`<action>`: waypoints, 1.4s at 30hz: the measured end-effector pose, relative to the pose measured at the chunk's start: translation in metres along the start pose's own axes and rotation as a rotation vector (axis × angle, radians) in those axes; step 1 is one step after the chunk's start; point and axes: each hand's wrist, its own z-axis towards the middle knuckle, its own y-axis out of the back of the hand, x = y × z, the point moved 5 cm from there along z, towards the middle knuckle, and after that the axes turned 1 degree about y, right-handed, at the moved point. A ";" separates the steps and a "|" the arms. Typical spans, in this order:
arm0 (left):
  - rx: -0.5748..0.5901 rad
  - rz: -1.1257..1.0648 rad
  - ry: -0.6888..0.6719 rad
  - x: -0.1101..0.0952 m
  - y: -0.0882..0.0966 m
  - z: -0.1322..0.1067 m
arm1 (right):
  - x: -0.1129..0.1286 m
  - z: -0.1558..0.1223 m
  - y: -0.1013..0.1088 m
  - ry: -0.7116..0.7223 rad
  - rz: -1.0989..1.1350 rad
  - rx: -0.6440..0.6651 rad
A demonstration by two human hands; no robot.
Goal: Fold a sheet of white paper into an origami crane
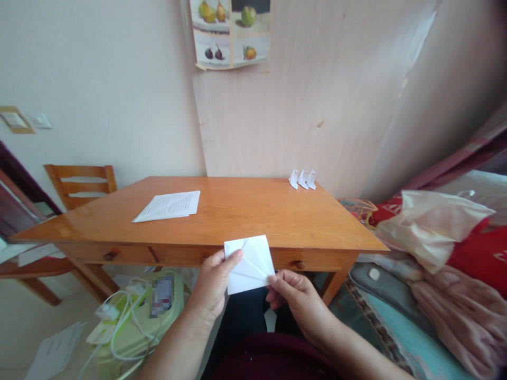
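Observation:
A small, roughly square folded sheet of white paper (pixel 253 264), with crease lines across its face, is held up just in front of the table's near edge. My left hand (pixel 214 279) grips its left side, thumb lying on top and the other fingers behind. At the lower right corner, my right hand (pixel 293 293) pinches the paper between thumb and fingers. Three small folded white paper figures (pixel 303 179) stand in a row at the table's far right corner. To the left on the tabletop lies a stack of printed sheets (pixel 168 206).
The wooden table (pixel 237 211) stands against the wall, its drawers facing me. A chair (pixel 81 182) is at its left end. Below left, a green stool (pixel 174 301) carries white cables. Bags (pixel 431 221) and a pink cloth (pixel 463 311) lie on the right.

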 end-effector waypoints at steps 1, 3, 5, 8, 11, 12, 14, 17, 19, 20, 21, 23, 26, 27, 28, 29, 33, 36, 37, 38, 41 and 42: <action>0.004 -0.005 0.005 0.000 -0.001 0.000 | 0.000 0.000 0.000 0.003 0.002 -0.003; 0.011 -0.013 0.011 0.001 -0.001 -0.001 | 0.000 -0.001 0.001 0.006 0.003 -0.009; 0.011 -0.017 0.011 0.001 -0.002 -0.001 | -0.002 -0.001 0.001 -0.001 0.010 -0.005; 0.000 -0.008 -0.005 -0.001 -0.001 0.000 | -0.005 -0.001 0.002 -0.017 0.047 0.009; -0.024 -0.006 -0.032 -0.004 0.002 0.002 | -0.007 -0.001 0.006 -0.028 0.107 -0.017; -0.031 -0.008 -0.035 -0.005 0.002 0.002 | -0.008 -0.001 0.007 -0.030 0.121 -0.029; -0.036 -0.014 -0.032 -0.005 0.003 0.003 | -0.007 -0.001 0.008 -0.030 0.130 -0.039; -0.030 -0.008 -0.038 -0.004 0.003 0.003 | -0.004 -0.001 0.005 -0.006 0.089 -0.019; -0.026 0.002 -0.040 -0.002 0.003 0.003 | -0.002 -0.001 0.002 0.013 0.042 0.005; -0.022 0.005 -0.034 -0.002 0.003 0.002 | -0.002 -0.001 0.002 0.019 0.025 0.010; -0.018 0.006 -0.026 -0.001 0.002 0.002 | -0.002 -0.001 0.002 0.021 0.016 0.009; -0.013 0.004 -0.010 -0.001 0.002 0.001 | -0.003 -0.001 0.004 0.020 0.021 -0.006; -0.015 0.021 -0.004 -0.003 0.002 0.000 | -0.004 -0.001 0.007 0.023 0.031 -0.023; -0.015 0.032 -0.008 -0.003 0.002 0.000 | -0.004 -0.001 0.008 0.021 0.029 -0.027; -0.014 0.041 -0.014 -0.004 0.002 0.000 | -0.004 -0.001 0.009 0.018 0.025 -0.030; -0.011 0.047 -0.020 -0.004 0.003 0.000 | -0.004 -0.001 0.009 0.017 0.019 -0.033; -0.009 0.042 -0.051 -0.004 0.005 0.001 | -0.003 -0.001 0.015 0.041 -0.042 -0.082; -0.024 0.021 -0.062 -0.004 0.006 0.002 | 0.003 -0.005 0.023 0.196 -0.224 -0.155; -0.028 0.014 -0.063 -0.005 0.007 0.002 | 0.008 -0.007 0.024 0.293 -0.329 -0.180; -0.033 0.006 -0.064 -0.005 0.007 0.002 | 0.014 -0.011 0.025 0.410 -0.453 -0.208; -0.034 -0.026 -0.056 -0.005 0.004 0.002 | 0.031 -0.023 0.016 0.739 -0.878 -0.209; -0.028 -0.040 -0.047 -0.004 0.003 0.002 | 0.035 -0.026 0.011 0.810 -0.994 -0.194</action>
